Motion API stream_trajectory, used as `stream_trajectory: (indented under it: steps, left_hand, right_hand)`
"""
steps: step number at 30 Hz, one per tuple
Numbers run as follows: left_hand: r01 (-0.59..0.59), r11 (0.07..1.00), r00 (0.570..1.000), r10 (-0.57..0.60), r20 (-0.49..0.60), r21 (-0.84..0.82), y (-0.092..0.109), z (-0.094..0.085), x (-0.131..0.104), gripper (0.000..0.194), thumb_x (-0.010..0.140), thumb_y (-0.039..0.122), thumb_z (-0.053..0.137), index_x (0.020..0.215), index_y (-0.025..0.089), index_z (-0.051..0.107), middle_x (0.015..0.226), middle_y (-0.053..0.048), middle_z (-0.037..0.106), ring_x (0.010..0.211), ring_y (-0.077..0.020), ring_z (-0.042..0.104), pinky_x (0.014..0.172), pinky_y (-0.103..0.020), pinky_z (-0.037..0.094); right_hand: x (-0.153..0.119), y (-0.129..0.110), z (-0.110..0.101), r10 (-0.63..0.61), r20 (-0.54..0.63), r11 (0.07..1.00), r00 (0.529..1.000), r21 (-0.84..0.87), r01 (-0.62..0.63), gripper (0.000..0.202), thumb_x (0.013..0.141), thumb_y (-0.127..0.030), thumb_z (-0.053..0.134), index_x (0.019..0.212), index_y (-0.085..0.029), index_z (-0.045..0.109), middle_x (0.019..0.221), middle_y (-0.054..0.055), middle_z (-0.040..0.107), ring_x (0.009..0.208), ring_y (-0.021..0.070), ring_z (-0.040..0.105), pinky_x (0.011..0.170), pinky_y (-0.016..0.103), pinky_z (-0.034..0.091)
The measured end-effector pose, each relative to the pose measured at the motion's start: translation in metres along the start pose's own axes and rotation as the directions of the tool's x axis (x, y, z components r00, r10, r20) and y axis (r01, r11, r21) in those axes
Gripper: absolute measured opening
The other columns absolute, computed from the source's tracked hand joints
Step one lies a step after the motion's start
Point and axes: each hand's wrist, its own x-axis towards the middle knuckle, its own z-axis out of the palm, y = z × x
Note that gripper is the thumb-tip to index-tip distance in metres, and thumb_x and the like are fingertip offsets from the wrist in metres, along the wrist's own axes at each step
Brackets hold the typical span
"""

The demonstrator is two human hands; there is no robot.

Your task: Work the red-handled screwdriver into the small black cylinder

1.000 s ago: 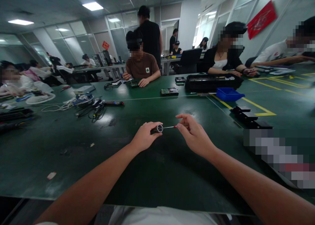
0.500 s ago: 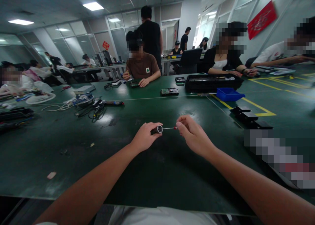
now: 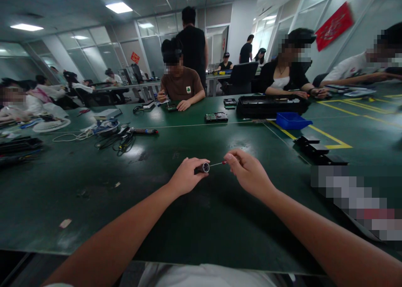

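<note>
My left hand (image 3: pixel 186 176) is closed around a short dark cylinder with a silver end, a tool handle (image 3: pixel 202 168), just above the green table (image 3: pixel 201 220). My right hand (image 3: pixel 248 172) pinches a thin metal bit with a red collar (image 3: pixel 219 163) at its right end. The bit's other tip meets the silver end of the handle. Both forearms reach in from the bottom of the view. Most of the handle is hidden inside my left fist.
A tangle of cables and a screwdriver (image 3: pixel 121 135) lies at the left. A circuit board (image 3: pixel 216 117), a black tray (image 3: pixel 271 104), a blue bin (image 3: pixel 292 120) and black blocks (image 3: pixel 315 148) sit ahead and right. Several other people sit around the table.
My right hand has closed its fingers on the bit and shifted slightly left and down. The left hand has dropped a little with the handle.
</note>
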Motion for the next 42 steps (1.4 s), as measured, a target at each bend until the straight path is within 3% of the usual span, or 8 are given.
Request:
stream_trajectory:
  steps: [8,14,19,22,27,30,36,42]
  left_hand:
    - [0.015,1.0,0.999,-0.015,-0.041,-0.009,-0.002,-0.002,0.0,0.038,0.085,0.025,0.069,0.122,0.027,0.065,0.109,-0.004,0.068,0.1,-0.0237,0.06,0.095,-0.04,0.042]
    - [0.001,1.0,1.0,-0.001,-0.029,-0.003,-0.002,-0.001,0.0,0.037,0.085,0.025,0.07,0.122,0.027,0.065,0.108,-0.003,0.068,0.099,-0.0229,0.06,0.092,-0.038,0.043]
    - [-0.009,0.999,1.0,0.008,-0.03,-0.031,0.0,-0.001,-0.002,0.036,0.083,0.022,0.071,0.119,0.025,0.066,0.109,-0.004,0.068,0.101,-0.0225,0.06,0.091,-0.037,0.045]
    - [-0.086,0.996,0.995,0.084,-0.062,-0.037,0.001,-0.002,-0.002,0.034,0.084,0.02,0.071,0.118,0.024,0.066,0.113,-0.003,0.068,0.106,-0.0214,0.059,0.095,-0.037,0.044]
    - [-0.142,0.99,0.987,0.142,-0.073,0.01,0.002,-0.001,-0.001,0.036,0.086,0.019,0.069,0.121,0.025,0.064,0.117,-0.003,0.067,0.109,-0.0212,0.058,0.097,-0.038,0.044]
    - [-0.078,0.997,0.996,0.078,-0.046,0.001,0.001,0.0,0.0,0.037,0.084,0.02,0.071,0.12,0.025,0.065,0.112,-0.003,0.068,0.104,-0.0209,0.059,0.093,-0.037,0.045]
    - [-0.037,0.999,0.998,0.037,-0.041,-0.003,0.003,-0.002,-0.001,0.038,0.084,0.024,0.072,0.122,0.025,0.065,0.11,-0.003,0.068,0.103,-0.0217,0.059,0.091,-0.036,0.045]
    - [-0.04,0.999,0.998,0.04,-0.039,-0.009,0.001,-0.002,-0.002,0.039,0.084,0.025,0.072,0.123,0.026,0.064,0.108,-0.001,0.067,0.102,-0.0205,0.058,0.09,-0.035,0.043]
  right_hand:
    - [-0.001,-0.001,0.0,-0.067,-0.011,0.998,0.998,-0.001,0.067,0.024,0.095,-0.034,0.047,0.113,-0.022,0.058,0.079,0.002,0.065,0.07,0.0195,0.061,0.063,0.032,0.045]
    - [0.0,0.003,0.0,-0.012,0.019,1.0,1.0,0.022,0.011,0.029,0.099,-0.039,0.039,0.109,-0.023,0.062,0.076,0.001,0.061,0.069,0.0192,0.059,0.062,0.033,0.044]
    - [0.001,0.005,0.004,0.029,-0.052,0.978,0.998,0.21,-0.018,0.025,0.092,-0.038,0.054,0.111,-0.021,0.056,0.086,0.004,0.064,0.079,0.0203,0.062,0.073,0.036,0.05]
    - [0.006,0.007,0.005,0.129,-0.065,0.897,0.989,0.432,-0.088,0.023,0.09,-0.043,0.058,0.096,-0.02,0.062,0.087,0.005,0.066,0.081,0.0201,0.063,0.079,0.038,0.052]
    - [0.013,0.015,0.007,0.375,-0.009,0.609,0.927,0.756,-0.24,0.023,0.083,-0.044,0.065,0.081,-0.021,0.063,0.074,0.002,0.061,0.069,0.0171,0.059,0.069,0.034,0.054]
    - [0.012,0.017,0.01,0.354,-0.074,0.674,0.932,0.711,-0.2,0.024,0.083,-0.044,0.067,0.083,-0.021,0.063,0.077,0.002,0.063,0.071,0.0169,0.06,0.069,0.033,0.053]
    - [0.007,0.014,0.011,0.165,-0.145,0.877,0.976,0.473,-0.078,0.025,0.092,-0.044,0.056,0.094,-0.02,0.062,0.084,0.004,0.066,0.077,0.0177,0.062,0.076,0.036,0.052]
    - [0.005,0.01,0.008,0.106,-0.129,0.92,0.986,0.39,-0.048,0.024,0.093,-0.042,0.055,0.097,-0.019,0.062,0.085,0.005,0.067,0.079,0.019,0.065,0.078,0.038,0.052]
